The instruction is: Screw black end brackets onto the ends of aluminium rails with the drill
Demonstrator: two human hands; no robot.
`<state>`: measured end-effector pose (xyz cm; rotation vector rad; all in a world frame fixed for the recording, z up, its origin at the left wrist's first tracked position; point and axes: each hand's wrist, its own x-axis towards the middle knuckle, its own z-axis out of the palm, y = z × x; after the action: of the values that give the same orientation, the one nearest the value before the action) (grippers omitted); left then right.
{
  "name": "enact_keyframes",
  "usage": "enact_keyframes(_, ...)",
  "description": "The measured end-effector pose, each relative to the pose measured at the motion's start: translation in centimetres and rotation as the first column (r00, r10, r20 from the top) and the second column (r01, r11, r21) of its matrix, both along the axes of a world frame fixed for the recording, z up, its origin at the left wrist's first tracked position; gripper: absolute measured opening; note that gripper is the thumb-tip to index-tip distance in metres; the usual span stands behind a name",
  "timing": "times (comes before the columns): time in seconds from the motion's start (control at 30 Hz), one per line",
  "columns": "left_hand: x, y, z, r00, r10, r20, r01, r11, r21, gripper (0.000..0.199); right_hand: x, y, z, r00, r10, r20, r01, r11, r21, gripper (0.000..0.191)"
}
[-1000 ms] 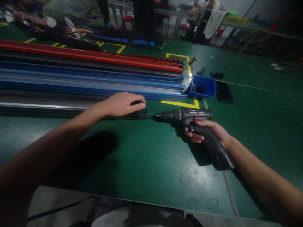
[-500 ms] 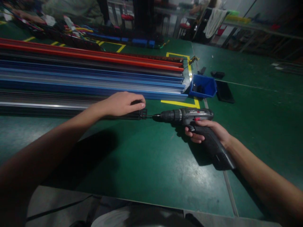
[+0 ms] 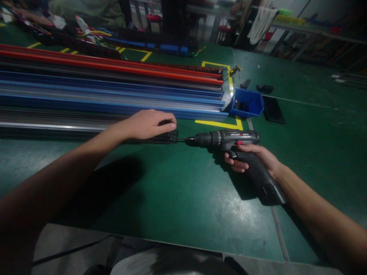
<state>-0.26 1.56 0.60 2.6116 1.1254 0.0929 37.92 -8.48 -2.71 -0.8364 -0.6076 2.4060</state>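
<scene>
In my right hand is a black cordless drill, lying level and pointing left, with a finger by its trigger. Its bit reaches the black end cap at the right end of a long black metal profile. Across that end my left hand is wrapped, thumb and fingers gripping the profile from above. The exact contact between bit and cap is too small to make out.
Blue profiles and a red profile lie behind the black one. A blue bin with dark parts stands right of them, beside a dark flat object. Wiring and another person's arm are at the back left.
Hardly anything differs. Both hands, the drill and the profile hold their places, apart from a slight shift of the whole view.
</scene>
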Motion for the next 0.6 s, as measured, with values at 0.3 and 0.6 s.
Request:
enact_keyframes(0.3, -0.06, 0.16, -0.15, 1.0, 0.0, -0.003, 0.0, 1.0, 0.002, 0.051, -0.03, 0.02, 0.03, 1.0, 0.003, -0.007, -0.003, 1.0, -0.002, 0.029)
enact_keyframes(0.6, -0.08, 0.19, -0.11, 1.0, 0.005, -0.009, -0.005, 1.0, -0.005, 0.05, 0.0, 0.05, -0.01, 1.0, 0.008, -0.004, -0.008, 1.0, -0.001, 0.028)
